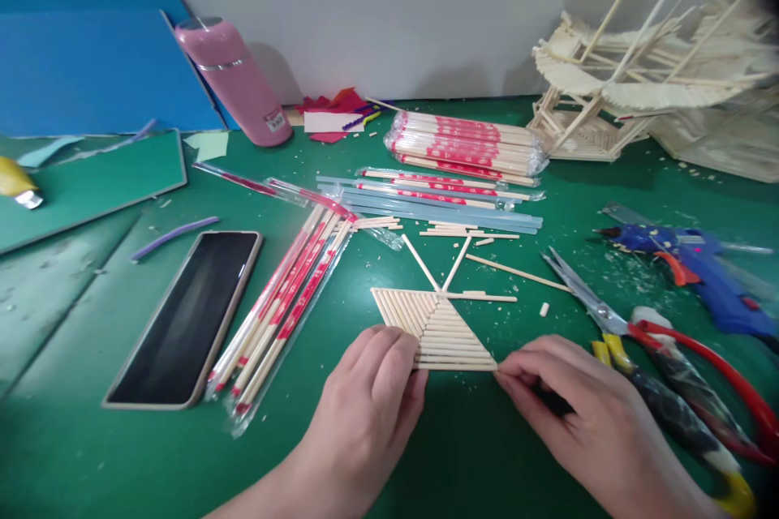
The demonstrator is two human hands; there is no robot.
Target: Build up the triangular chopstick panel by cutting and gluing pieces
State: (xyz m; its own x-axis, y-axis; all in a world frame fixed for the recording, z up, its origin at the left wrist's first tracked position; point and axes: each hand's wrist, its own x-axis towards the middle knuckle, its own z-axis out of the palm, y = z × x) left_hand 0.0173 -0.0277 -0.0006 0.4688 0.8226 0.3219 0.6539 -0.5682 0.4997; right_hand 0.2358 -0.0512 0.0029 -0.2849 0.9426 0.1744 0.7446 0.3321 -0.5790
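A flat panel of wooden sticks point(456, 340), laid in slanted and level rows, lies in front of me on the green table. My left hand point(371, 397) has its fingers closed on the panel's lower left part, hiding that corner. At the lower right corner, my right hand point(572, 405) pinches the tip of the bottom stick between thumb and forefinger. Two short sticks point(458, 261) spread in a V from the panel's top, where a longer stick point(487, 298) runs out to the right.
Scissors point(587, 296), dark-handled pliers point(669, 413) and a blue glue gun point(699, 259) lie right. Wrapped chopsticks point(292, 292) and a phone point(182, 320) lie left. Behind are glue sticks point(438, 209), a chopstick bundle point(466, 144), a pink bottle point(237, 85) and a stick model point(608, 89).
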